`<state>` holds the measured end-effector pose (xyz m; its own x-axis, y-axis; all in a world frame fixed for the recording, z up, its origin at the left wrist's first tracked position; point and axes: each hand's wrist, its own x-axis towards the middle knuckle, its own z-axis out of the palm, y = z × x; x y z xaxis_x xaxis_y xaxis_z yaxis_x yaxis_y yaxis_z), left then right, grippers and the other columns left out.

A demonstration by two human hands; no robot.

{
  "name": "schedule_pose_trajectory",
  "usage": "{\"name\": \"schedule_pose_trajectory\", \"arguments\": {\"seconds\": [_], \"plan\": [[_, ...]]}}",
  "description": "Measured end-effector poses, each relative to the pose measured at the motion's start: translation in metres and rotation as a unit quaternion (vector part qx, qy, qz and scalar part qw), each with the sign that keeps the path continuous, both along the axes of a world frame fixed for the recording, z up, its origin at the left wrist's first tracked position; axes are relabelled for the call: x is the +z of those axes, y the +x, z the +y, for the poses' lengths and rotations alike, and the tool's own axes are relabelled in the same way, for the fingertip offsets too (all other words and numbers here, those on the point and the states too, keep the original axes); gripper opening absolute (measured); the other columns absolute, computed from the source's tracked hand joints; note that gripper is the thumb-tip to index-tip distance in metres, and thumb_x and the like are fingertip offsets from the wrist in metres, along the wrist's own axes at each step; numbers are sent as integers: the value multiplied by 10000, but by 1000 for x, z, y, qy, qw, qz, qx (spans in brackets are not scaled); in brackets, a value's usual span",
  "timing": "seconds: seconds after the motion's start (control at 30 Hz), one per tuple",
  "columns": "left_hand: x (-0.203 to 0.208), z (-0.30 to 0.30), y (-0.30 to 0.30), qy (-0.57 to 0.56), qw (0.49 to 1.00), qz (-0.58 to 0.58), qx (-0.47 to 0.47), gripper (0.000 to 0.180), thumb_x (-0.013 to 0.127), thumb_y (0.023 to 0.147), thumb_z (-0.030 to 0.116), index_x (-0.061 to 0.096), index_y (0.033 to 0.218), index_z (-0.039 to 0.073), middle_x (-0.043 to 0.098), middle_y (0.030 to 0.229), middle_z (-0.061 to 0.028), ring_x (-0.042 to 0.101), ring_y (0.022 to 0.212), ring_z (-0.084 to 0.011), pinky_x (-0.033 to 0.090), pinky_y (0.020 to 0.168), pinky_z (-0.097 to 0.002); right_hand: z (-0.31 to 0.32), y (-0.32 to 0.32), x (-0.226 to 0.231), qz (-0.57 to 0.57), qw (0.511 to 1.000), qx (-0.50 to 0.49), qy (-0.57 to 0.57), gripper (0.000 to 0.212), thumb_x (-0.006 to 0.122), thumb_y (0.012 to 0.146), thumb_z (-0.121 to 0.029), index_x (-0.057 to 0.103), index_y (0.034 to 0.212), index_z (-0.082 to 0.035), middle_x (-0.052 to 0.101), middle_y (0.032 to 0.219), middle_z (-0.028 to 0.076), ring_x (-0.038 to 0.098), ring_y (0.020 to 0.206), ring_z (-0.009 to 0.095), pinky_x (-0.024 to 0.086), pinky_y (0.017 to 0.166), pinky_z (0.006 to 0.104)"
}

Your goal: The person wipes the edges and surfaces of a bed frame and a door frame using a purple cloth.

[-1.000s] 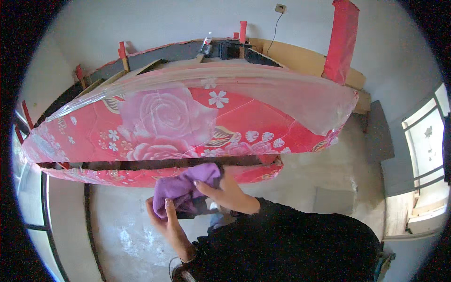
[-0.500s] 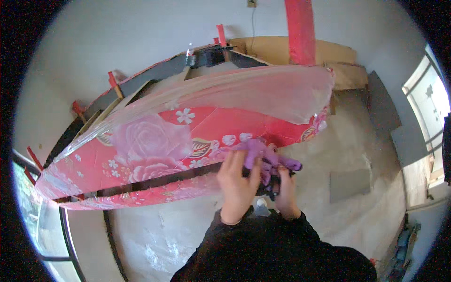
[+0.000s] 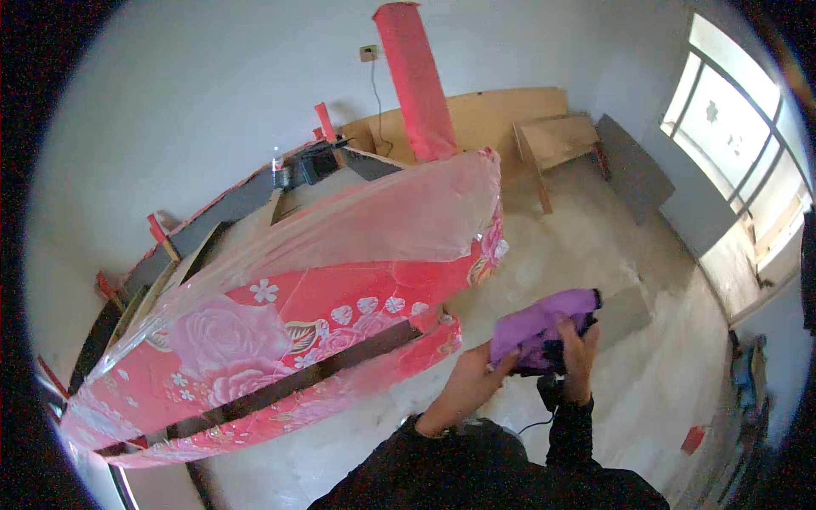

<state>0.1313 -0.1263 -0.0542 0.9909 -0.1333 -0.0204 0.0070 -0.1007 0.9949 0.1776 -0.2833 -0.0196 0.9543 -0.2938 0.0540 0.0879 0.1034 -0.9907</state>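
A soft-looking purple fabric thing with black parts (image 3: 544, 323) is held between my two hands, out beyond the near end of the floral padded frame. I cannot make out its exact kind. My left hand (image 3: 476, 382) grips its left end, with some fingers hidden underneath. On its right side my right hand (image 3: 578, 357) is closed, the thumb and fingers pressed against the black part. Below the hands hangs a small black piece with a thin cord (image 3: 548, 395).
The big red padded frame (image 3: 365, 289) with rose print and clear plastic film fills the left. A bottle (image 3: 278, 168) stands on its wooden slats. Brown boards (image 3: 476, 119) lean at the back wall, by a grey panel (image 3: 633, 170). A red scrap (image 3: 693, 439) lies on the floor.
My view has turned to the right. Both hands have moved right, away from the padded frame, with the purple thing, which looks more spread out now.
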Motion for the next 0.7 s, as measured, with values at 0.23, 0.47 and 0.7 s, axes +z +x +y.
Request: {"name": "schedule_pose_trajectory", "arguments": {"seconds": [0.23, 0.47, 0.7], "plan": [[-58, 79, -41, -80, 954, 38, 285, 571, 328, 956, 428, 546, 741, -54, 577, 627, -120, 532, 529, -184, 415, 510, -347, 109, 11, -10, -89, 923, 360, -105, 81, 622, 800, -81, 617, 863, -30, 620, 772, 13, 562, 696, 104, 461, 652, 277], [-53, 129, -141, 46, 862, 91, 496, 504, 426, 940, 384, 556, 673, -23, 526, 566, -47, 477, 531, -132, 368, 492, -313, 187, -32, -62, 32, 796, 602, -60, 141, 636, 805, -118, 601, 918, -41, 565, 754, -20, 505, 685, 86, 428, 630, 263], [-24, 121, -208, -134, 790, 14, 598, 278, 547, 894, 247, 575, 901, -30, 583, 836, -45, 547, 799, -123, 434, 711, -253, 218, -95, -44, 79, 711, 693, 86, 149, 618, 847, -163, 613, 933, -41, 561, 795, -29, 498, 721, 66, 431, 658, 241]]}}
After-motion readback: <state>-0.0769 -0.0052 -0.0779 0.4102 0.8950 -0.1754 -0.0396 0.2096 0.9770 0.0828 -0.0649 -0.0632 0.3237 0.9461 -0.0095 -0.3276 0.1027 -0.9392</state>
